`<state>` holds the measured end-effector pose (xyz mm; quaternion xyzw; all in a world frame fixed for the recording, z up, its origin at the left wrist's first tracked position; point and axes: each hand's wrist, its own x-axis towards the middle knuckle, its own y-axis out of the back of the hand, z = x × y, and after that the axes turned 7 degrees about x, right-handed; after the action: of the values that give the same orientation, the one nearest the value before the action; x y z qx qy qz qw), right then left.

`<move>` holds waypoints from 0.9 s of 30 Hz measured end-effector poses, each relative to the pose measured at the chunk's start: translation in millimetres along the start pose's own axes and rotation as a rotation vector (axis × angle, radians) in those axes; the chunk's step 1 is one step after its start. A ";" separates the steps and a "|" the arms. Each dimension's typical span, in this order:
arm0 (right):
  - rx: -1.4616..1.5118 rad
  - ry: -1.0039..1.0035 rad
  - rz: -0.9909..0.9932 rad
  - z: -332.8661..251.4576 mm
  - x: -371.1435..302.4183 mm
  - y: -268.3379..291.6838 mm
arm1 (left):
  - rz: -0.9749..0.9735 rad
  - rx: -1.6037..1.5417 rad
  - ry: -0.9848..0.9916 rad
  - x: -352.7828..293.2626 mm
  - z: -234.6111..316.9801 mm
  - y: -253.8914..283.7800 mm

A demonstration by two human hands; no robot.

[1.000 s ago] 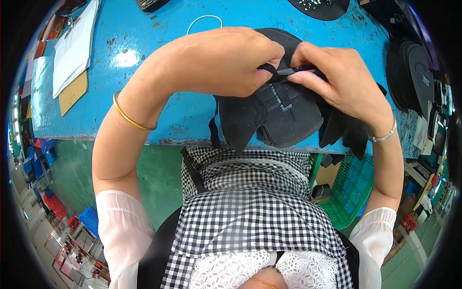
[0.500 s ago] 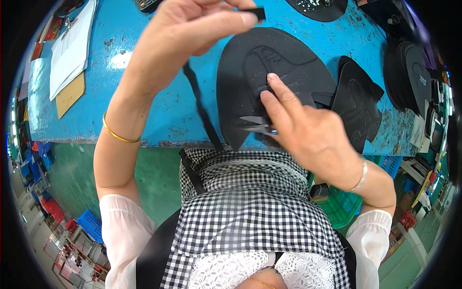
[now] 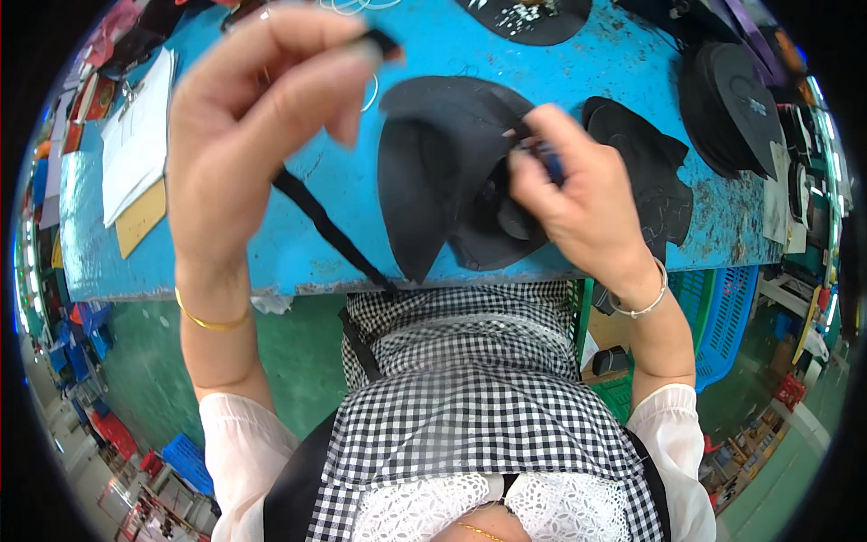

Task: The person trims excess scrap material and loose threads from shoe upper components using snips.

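Observation:
My left hand (image 3: 244,126), partly blurred, is raised over the table with thumb and fingers pinched on the end of a narrow black strip (image 3: 330,230). The strip runs down behind this hand to the table's front edge. My right hand (image 3: 587,194) is closed over a rounded black sheet piece (image 3: 411,172), which looks bent up under the fingers. A small blue-handled tool (image 3: 551,164), apparently snips, is tucked in this hand; its blades are hard to make out now. Whether the fingers also pinch the sheet is hidden.
Other black cut pieces (image 3: 655,172) lie right of my right hand, with a stack of black pieces (image 3: 727,113) beyond. A clipboard with papers (image 3: 140,144) lies at left. A black round piece with white flecks (image 3: 533,16) is at the back. Baskets (image 3: 727,325) stand below the table.
My left hand has moved left with the strip's end. My right hand has gone from two fingers pressing flat on the sheet to a closed grip, and the sheet has bent.

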<state>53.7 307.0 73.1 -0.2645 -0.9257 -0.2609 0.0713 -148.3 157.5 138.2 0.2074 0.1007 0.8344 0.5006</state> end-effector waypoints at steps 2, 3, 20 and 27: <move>0.404 -0.445 0.230 -29.2 -4.4 22.3 | -0.075 -0.111 0.013 -16.5 -2.3 -6.8; 0.431 -0.347 0.383 -13.3 -20.2 44.5 | -0.157 -0.239 0.097 -21.7 2.8 -7.9; 0.330 -0.318 0.583 48.1 -83.1 126.5 | 0.148 -0.232 0.300 -123.9 -67.7 -66.3; -0.286 -0.005 0.113 56.2 -7.5 7.9 | 0.183 -0.391 0.332 -115.4 -60.5 -87.8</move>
<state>64.6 338.6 26.6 -0.3244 -0.8629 -0.3850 0.0451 -58.1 100.7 22.8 -0.0244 -0.0007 0.9022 0.4305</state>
